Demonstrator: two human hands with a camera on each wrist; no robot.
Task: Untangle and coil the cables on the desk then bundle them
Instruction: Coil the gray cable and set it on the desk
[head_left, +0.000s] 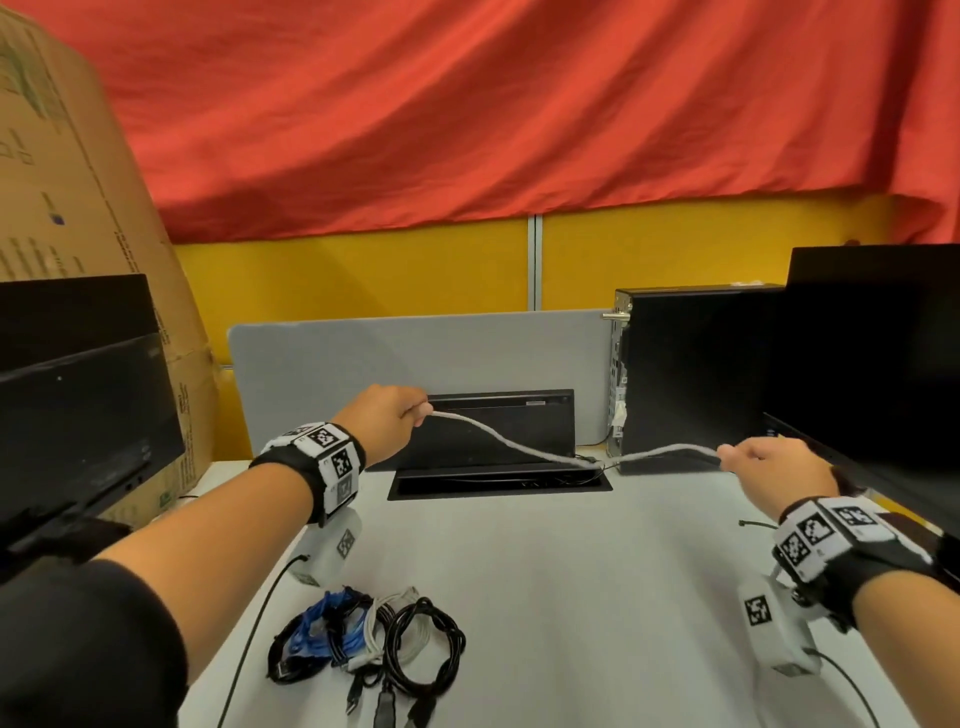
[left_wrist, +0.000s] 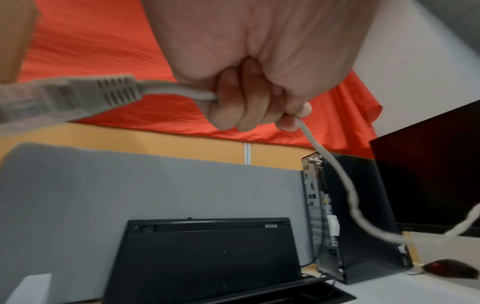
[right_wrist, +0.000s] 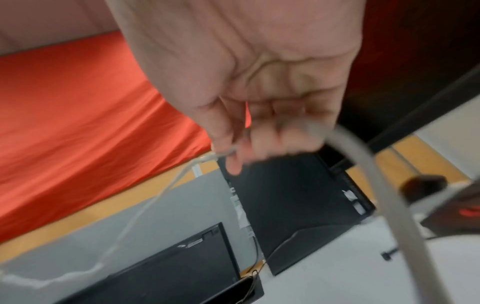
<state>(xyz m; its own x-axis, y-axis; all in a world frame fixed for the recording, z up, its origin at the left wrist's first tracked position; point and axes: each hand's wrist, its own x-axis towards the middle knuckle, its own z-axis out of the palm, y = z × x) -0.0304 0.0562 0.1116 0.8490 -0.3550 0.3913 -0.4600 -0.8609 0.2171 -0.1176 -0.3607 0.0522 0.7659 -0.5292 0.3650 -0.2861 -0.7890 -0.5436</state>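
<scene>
Both hands are raised above the worktop (head_left: 545, 571) with a grey cable (head_left: 524, 448) stretched between them. The left hand (head_left: 387, 428) is a fist, its fingers (left_wrist: 228, 96) curled round the cable close to one end — the ribbed grey plug (left_wrist: 96, 93) juts out of the fist in the left wrist view. The right hand (head_left: 774, 465) pinches the cable between thumb and fingertips (right_wrist: 235, 162); that view is blurred, and a further length of the cable curves down past the hand. Between the two hands the cable sags to a low point in front of the open black cable box (head_left: 498, 457) at the back of the worktop.

Near the front edge lies a pile of coiled cables (head_left: 363, 642) — black, blue and white loops touching one another. A black computer tower (head_left: 696, 374) stands upright to the right of the box, with a dark monitor (head_left: 878, 364) beside it. Another dark monitor (head_left: 78, 410) and a cardboard box (head_left: 67, 182) stand on the left, with red cloth (head_left: 493, 104) hung behind.
</scene>
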